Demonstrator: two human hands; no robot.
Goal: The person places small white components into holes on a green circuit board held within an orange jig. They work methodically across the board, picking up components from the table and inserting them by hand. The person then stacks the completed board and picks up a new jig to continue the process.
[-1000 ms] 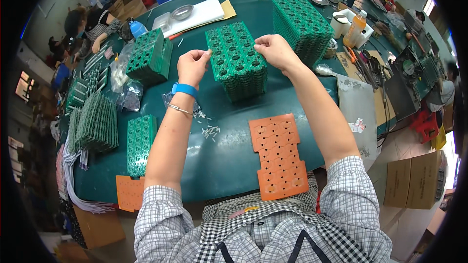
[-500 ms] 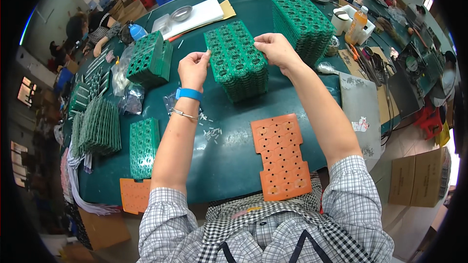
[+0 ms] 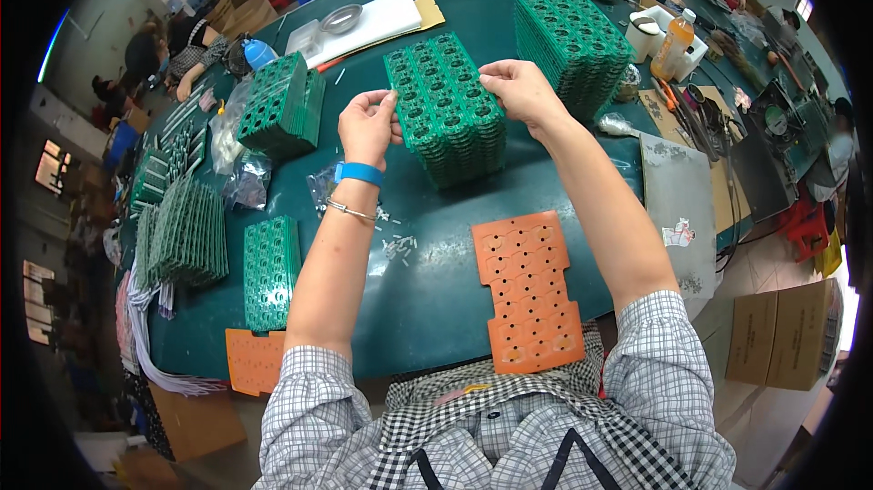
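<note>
A tall stack of green circuit board panels (image 3: 441,113) stands on the table in front of me, its top panel full of round cut-outs. My left hand (image 3: 368,129) pinches the left edge of the top panel, thumb uppermost, with the other fingers curled beside the stack. At the opposite edge, my right hand (image 3: 520,95) grips the panel's upper right side between thumb and fingers. The panel lies level with the stack; whether it is lifted off the one below, I cannot tell. Nearer to me lies an orange plate (image 3: 527,290) with small holes and stepped sides.
A taller board stack (image 3: 573,49) stands behind my right hand. More boards lie at left: a stack (image 3: 273,108), upright panels (image 3: 186,231) and a low pile (image 3: 270,272). Small white pieces (image 3: 398,248) are scattered centrally. A bottle (image 3: 673,43) stands far right; a metal sheet (image 3: 677,208) lies nearer.
The view has shifted slightly. My left hand's lower fingers now show beside the stack's left side, a little apart from the thumb. My right hand keeps its place on the panel's edge.
</note>
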